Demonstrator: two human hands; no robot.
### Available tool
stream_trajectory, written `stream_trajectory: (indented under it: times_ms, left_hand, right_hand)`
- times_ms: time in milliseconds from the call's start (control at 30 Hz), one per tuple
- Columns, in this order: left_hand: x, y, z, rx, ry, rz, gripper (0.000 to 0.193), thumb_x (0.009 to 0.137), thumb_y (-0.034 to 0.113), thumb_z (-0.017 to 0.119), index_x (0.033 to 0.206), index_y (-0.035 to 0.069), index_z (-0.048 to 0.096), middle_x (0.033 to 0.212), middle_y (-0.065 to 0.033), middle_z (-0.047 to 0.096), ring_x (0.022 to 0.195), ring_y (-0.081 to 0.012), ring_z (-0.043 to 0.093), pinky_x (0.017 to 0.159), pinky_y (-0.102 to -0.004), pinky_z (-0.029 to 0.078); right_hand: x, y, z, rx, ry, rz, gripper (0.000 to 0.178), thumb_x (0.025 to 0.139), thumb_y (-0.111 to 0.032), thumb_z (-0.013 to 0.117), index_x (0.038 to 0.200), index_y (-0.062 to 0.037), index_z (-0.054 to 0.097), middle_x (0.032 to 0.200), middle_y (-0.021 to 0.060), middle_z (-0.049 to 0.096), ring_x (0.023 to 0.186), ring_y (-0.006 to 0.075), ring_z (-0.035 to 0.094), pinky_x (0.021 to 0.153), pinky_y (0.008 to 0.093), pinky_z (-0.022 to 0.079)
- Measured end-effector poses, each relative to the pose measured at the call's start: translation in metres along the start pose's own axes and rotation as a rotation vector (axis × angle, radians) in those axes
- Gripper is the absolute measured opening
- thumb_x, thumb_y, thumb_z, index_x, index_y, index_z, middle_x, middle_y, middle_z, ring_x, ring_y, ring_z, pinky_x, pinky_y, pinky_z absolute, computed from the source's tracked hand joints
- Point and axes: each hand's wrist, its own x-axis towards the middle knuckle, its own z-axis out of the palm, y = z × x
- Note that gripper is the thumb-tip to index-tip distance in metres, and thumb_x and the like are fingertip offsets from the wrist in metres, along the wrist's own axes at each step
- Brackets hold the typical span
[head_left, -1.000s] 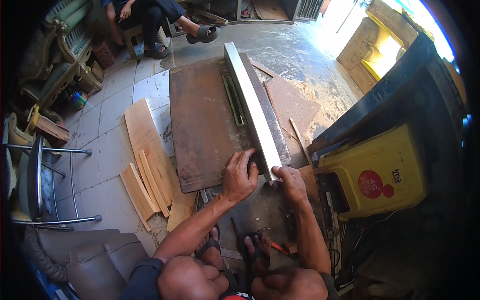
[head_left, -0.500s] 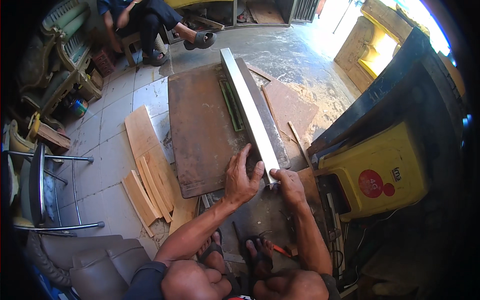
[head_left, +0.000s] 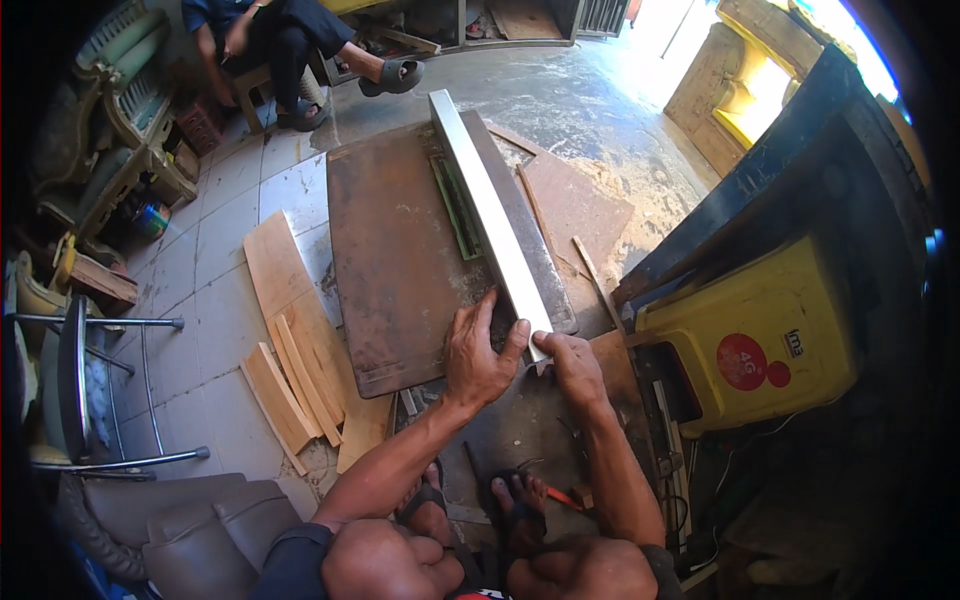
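A long silver metal bar (head_left: 490,215) lies lengthwise across a brown, rust-stained metal tabletop (head_left: 385,260). At its near end my right hand (head_left: 574,366) is closed, thumb pressed on top and the other fingers hidden underneath or beyond the edge. My left hand (head_left: 478,352) is spread against the bar's left side, its thumb tip at the bar's edge and its index finger stretched forward; I see nothing held in it. Left of the bar, a narrow green-edged slot (head_left: 456,208) is set into the tabletop.
Wooden boards (head_left: 290,290) and cut strips (head_left: 275,395) lie on the tiles at left. A yellow plastic stool (head_left: 800,330) tilts at right beside a dark panel (head_left: 745,190). An orange-handled tool (head_left: 562,498) lies by my feet. A seated person (head_left: 285,45) is beyond the table.
The bar and tabletop appear slightly further left and up in the picture, consistent with a small head movement. Both hands keep nearly the same hold at the bar's near end.
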Motion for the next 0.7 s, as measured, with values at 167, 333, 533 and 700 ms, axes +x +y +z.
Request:
stream_trajectory:
  times_ms: [167, 333, 533, 700]
  left_hand:
    - [0.003, 0.000, 0.000, -0.006, -0.017, -0.049, 0.076, 0.101, 0.056, 0.059, 0.141, -0.008, 0.055, 0.125, -0.0312, 0.064, 0.121, -0.0443, 0.060, 0.106, -0.0490, 0.046]
    - [0.007, 0.001, 0.000, -0.026, -0.034, -0.071, 0.074, 0.102, 0.055, 0.058, 0.141, -0.008, 0.056, 0.126, -0.0319, 0.064, 0.121, -0.0438, 0.059, 0.106, -0.0485, 0.046]
    - [0.007, -0.001, 0.001, -0.027, -0.015, -0.079, 0.072, 0.103, 0.055, 0.058, 0.140, -0.007, 0.057, 0.123, -0.0314, 0.065, 0.119, -0.0433, 0.060, 0.105, -0.0480, 0.047]
    - [0.008, 0.002, 0.000, -0.042, 0.005, -0.088, 0.071, 0.103, 0.054, 0.058, 0.139, -0.008, 0.057, 0.120, -0.0310, 0.066, 0.116, -0.0436, 0.062, 0.102, -0.0482, 0.048]
  right_hand:
    - [0.005, 0.003, 0.004, -0.042, 0.034, -0.016, 0.041, 0.103, -0.033, 0.061, 0.098, 0.0058, 0.075, 0.086, -0.0014, 0.066, 0.083, 0.0087, 0.056, 0.077, 0.0279, 0.045]
    - [0.012, 0.005, 0.003, -0.116, 0.065, 0.015, 0.047, 0.102, -0.037, 0.061, 0.104, 0.0083, 0.073, 0.086, 0.0026, 0.068, 0.086, 0.0109, 0.058, 0.080, 0.0296, 0.047]
    - [0.011, -0.005, 0.009, -0.133, 0.077, 0.022, 0.049, 0.103, -0.038, 0.061, 0.106, 0.0093, 0.073, 0.084, 0.0042, 0.069, 0.083, 0.0111, 0.059, 0.076, 0.0302, 0.048]
    - [0.010, -0.012, 0.012, -0.095, 0.065, 0.019, 0.050, 0.104, -0.037, 0.061, 0.106, 0.0114, 0.074, 0.083, 0.0054, 0.069, 0.079, 0.0108, 0.060, 0.071, 0.0299, 0.050]
